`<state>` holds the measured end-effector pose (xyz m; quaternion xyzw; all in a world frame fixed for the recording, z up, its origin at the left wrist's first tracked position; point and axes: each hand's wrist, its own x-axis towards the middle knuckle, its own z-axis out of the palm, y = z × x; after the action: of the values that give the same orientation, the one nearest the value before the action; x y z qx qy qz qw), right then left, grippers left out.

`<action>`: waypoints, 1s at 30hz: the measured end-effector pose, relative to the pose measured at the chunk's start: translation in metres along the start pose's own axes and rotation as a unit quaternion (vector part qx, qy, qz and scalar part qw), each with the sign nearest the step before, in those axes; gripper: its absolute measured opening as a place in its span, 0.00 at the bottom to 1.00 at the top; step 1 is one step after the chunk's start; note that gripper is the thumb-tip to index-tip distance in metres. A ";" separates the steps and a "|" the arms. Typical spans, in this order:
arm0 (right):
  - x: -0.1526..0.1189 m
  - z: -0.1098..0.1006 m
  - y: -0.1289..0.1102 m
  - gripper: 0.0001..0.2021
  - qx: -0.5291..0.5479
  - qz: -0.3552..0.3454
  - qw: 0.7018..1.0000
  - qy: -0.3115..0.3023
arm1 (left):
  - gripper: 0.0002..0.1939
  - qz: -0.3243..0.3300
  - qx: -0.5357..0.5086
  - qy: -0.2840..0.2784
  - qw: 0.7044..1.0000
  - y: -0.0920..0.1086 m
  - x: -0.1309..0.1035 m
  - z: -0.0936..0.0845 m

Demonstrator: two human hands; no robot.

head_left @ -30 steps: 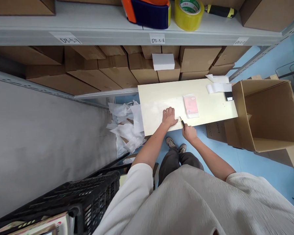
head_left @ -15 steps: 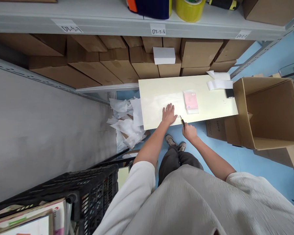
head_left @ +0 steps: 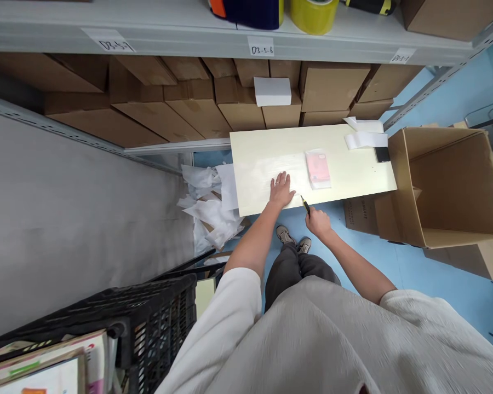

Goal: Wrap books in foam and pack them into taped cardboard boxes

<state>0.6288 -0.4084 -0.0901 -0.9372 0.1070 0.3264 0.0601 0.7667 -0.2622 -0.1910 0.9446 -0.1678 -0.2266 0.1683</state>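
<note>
My left hand (head_left: 281, 190) lies flat on the pale cream board (head_left: 254, 158), fingers spread, with no object visible in its grasp. Close to the board's near edge, my right hand (head_left: 317, 221) is closed around a black and yellow utility knife (head_left: 306, 205). The knife's tip points up and left, close to my left thumb. A pink packet in a clear wrapper (head_left: 318, 168) lies on the board, right of my left hand. Strips of white paper (head_left: 366, 140) and a black phone-like object (head_left: 382, 154) rest at the board's right end.
An open cardboard box (head_left: 456, 186) stands against the board's right end. Crumpled white paper (head_left: 216, 219) is heaped at the left. Behind the board are shelved cartons (head_left: 334, 87) under a grey shelf (head_left: 168, 41). A black crate (head_left: 148, 323) sits at the lower left.
The whole view has shifted slightly, so things appear a little further left. Both hands keep nearly the same pose, the left flat on the board and the right around the knife.
</note>
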 end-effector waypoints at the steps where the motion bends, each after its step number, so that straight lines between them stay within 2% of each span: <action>1: -0.001 -0.002 0.001 0.16 0.003 0.000 1.000 0.002 | 0.45 -0.001 0.001 -0.001 1.000 0.000 0.000 0.000; 7: 0.007 -0.032 0.012 0.17 0.067 0.028 0.995 0.068 | 0.43 -0.003 0.003 -0.008 1.000 -0.002 0.002 0.003; 11: 0.032 -0.053 0.022 0.20 0.185 0.025 0.974 0.126 | 0.44 -0.001 0.000 -0.006 1.000 -0.003 0.002 0.007; 14: 0.051 -0.057 0.028 0.19 0.261 0.000 0.953 0.153 | 0.43 -0.002 -0.002 -0.008 1.000 -0.004 0.003 0.010; 23: 0.079 -0.057 0.029 0.15 0.417 -0.029 0.898 0.136 | 0.42 -0.001 0.001 -0.003 1.000 -0.005 0.001 0.018; 30: 0.097 -0.063 0.037 0.20 0.443 -0.064 0.884 0.131 | 0.42 0.000 0.009 0.002 1.000 -0.012 0.001 0.025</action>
<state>0.7317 -0.4710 -0.1031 -0.8519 0.1870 0.1142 0.4757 0.7578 -0.2583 -0.2170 0.9464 -0.1701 -0.2234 0.1598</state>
